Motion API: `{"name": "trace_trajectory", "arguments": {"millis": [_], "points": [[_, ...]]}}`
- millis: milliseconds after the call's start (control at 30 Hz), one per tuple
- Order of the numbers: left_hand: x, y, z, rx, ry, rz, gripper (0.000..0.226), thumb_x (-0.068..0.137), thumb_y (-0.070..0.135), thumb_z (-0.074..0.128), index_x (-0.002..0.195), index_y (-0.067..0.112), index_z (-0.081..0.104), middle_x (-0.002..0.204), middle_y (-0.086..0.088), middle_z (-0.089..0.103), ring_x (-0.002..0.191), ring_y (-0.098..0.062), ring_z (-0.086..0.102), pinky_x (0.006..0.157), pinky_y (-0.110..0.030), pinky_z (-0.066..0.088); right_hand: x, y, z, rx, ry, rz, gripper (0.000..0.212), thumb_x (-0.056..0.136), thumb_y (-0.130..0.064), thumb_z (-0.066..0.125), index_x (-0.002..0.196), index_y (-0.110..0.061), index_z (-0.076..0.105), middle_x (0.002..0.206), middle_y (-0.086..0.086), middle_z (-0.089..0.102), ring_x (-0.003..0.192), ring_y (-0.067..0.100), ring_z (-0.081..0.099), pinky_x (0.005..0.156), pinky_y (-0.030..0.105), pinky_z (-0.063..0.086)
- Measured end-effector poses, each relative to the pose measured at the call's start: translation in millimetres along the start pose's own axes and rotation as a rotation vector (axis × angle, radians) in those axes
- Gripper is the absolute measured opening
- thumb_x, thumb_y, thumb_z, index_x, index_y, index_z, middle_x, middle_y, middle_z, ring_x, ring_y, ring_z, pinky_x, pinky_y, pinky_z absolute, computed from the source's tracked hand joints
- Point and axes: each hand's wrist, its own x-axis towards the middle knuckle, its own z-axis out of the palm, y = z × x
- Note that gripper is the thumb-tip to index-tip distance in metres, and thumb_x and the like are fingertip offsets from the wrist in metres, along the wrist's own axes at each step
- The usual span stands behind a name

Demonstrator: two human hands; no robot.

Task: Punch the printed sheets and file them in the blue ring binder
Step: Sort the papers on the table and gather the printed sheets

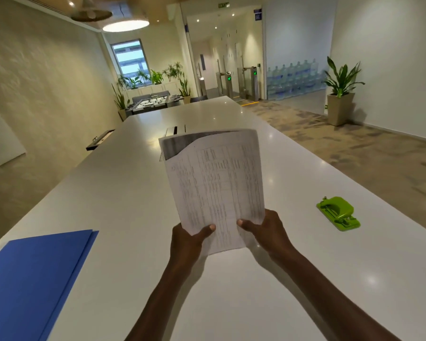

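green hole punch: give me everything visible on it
The green hole punch is a small two-hole desk punch, bright lime green all over, plastic-looking, with a domed lever over a flat base and small metal-looking parts near its ends. It lies flat on the white table, angled diagonally, to the right of the held sheets. Nothing touches it but the table; both hands are away from it. Whether the lever is locked down cannot be told.

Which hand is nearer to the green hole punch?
Right. The right hand grips the printed sheets, closer to the green hole punch on its right; the left hand grips them farther away.
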Motion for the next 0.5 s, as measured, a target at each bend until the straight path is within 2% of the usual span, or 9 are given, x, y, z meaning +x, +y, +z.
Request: {"name": "trace_trajectory", "arguments": {"millis": [67, 100, 200, 267, 333, 400, 500], "points": [[6.8, 9.2, -3.3, 0.096, 0.004, 0.037, 0.053, 0.077, 0.015, 0.08, 0.126, 0.005, 0.06, 0.114, -0.003, 0.067, 0.099, -0.019, 0.064, 0.071, -0.021, 0.053, 2.2, -7.1, -2.1, 0.012, 0.014, -0.015, 0.046, 0.077, -0.016, 0.078, 0.119, -0.014, 0.061, 0.109, -0.002, 0.068, 0.102, 0.018, 0.067, 0.072, 0.018, 0.056], [11.5, 15.6, -6.5, 0.151, 0.01, 0.065, 0.053, 0.077, 0.015, 0.08, 0.125, 0.003, 0.061, 0.113, -0.006, 0.068, 0.098, -0.021, 0.065, 0.071, -0.024, 0.053, 4.4, -12.6, -3.6, 0.01, 0.036, -0.028, 0.053, 0.075, -0.015, 0.079, 0.123, -0.015, 0.056, 0.111, -0.002, 0.067, 0.103, 0.017, 0.066, 0.074, 0.02, 0.056], [25.9, 39.9, -19.1, 0.378, 0.063, 0.195, 0.039, 0.077, 0.013, 0.08, 0.111, -0.001, 0.068, 0.096, -0.009, 0.07, 0.086, -0.024, 0.066, 0.065, -0.024, 0.044, 11.9, -34.0, -11.0, -0.079, 0.189, -0.097, 0.093, 0.065, -0.02, 0.087, 0.139, -0.02, 0.031, 0.128, 0.005, 0.055, 0.109, 0.019, 0.058, 0.087, 0.033, 0.051], [34.1, 56.5, -28.2, 0.54, 0.084, 0.28, 0.031, 0.078, 0.01, 0.077, 0.107, 0.001, 0.071, 0.089, -0.009, 0.07, 0.082, -0.023, 0.066, 0.063, -0.023, 0.038, 16.5, -50.3, -18.9, -0.189, 0.312, -0.22, 0.112, 0.061, -0.023, 0.089, 0.146, -0.021, 0.016, 0.144, 0.01, 0.037, 0.127, 0.024, 0.043, 0.102, 0.041, 0.043], [40.3, 72.1, -34.6, 0.67, 0.09, 0.324, 0.036, 0.081, 0.008, 0.074, 0.117, 0.008, 0.07, 0.102, -0.012, 0.073, 0.083, -0.022, 0.063, 0.065, -0.024, 0.04, 17.9, -69.4, -27.8, -0.323, 0.42, -0.376, 0.118, 0.061, -0.026, 0.089, 0.149, -0.018, 0.01, 0.153, 0.01, 0.022, 0.139, 0.025, 0.024, 0.113, 0.046, 0.031], [45.7, 85.1, -38.3, 0.785, 0.09, 0.362, 0.036, 0.083, 0.007, 0.07, 0.119, 0.015, 0.07, 0.107, -0.012, 0.073, 0.085, -0.028, 0.065, 0.067, -0.027, 0.046, 15.4, -91.1, -34.4, -0.468, 0.508, -0.54, 0.116, 0.064, -0.031, 0.087, 0.15, -0.014, 0.011, 0.156, 0.012, 0.012, 0.143, 0.024, 0.014, 0.117, 0.045, 0.023], [48.1, 100.5, -38.3, 0.961, 0.098, 0.427, 0.017, 0.087, 0.008, 0.062, 0.098, 0.017, 0.072, 0.091, -0.007, 0.07, 0.077, -0.026, 0.063, 0.062, -0.029, 0.046, 8.0, -121.6, -37.7, -0.718, 0.556, -0.744, 0.106, 0.067, -0.035, 0.082, 0.15, -0.012, 0.02, 0.157, 0.018, 0.01, 0.146, 0.031, 0.01, 0.118, 0.048, 0.019]]}}
